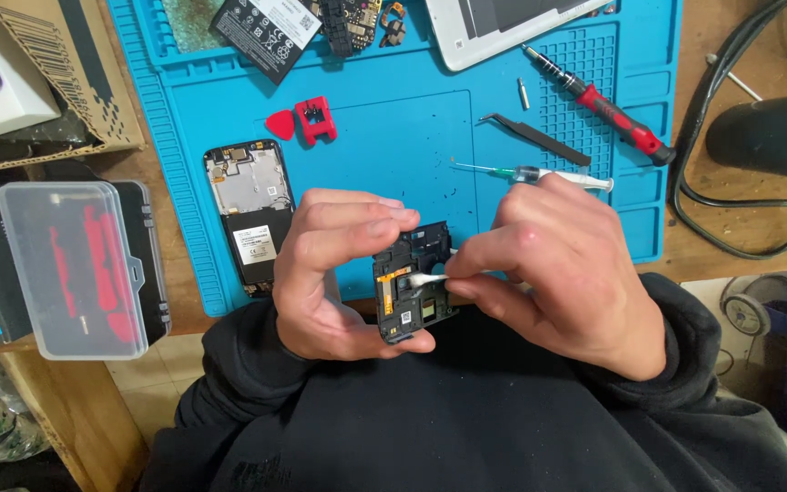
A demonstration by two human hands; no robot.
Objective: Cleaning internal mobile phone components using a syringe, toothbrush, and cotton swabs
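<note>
The left hand point(334, 273) is curled around a small black phone part point(414, 282), a frame piece with orange flex strips on it, pinching it between the thumb underneath and the fingers over its top edge. The part is held up near the person's chest, above the near edge of the blue work mat point(393, 137), tilted a little to the right. The right hand point(562, 273) has its fingers pressed together, pinching a thin white swab point(425, 280) whose tip touches the middle of the black part.

On the mat to the left lies an opened phone body point(250, 214), its inner side up. Further off sit a red triangular pick point(280, 123) and, just beside it, a small red clamp-like tool point(316, 118). To the right on the mat lie black tweezers point(535, 138), a syringe with a green needle hub point(530, 173) partly behind the right hand, and a red and black screwdriver point(608, 105). A flat black battery point(261, 27) and a white device point(503, 27) lie at the far edge. On the wooden bench point(740, 237) at the left stands a clear plastic case point(75, 269) with red parts inside
</note>
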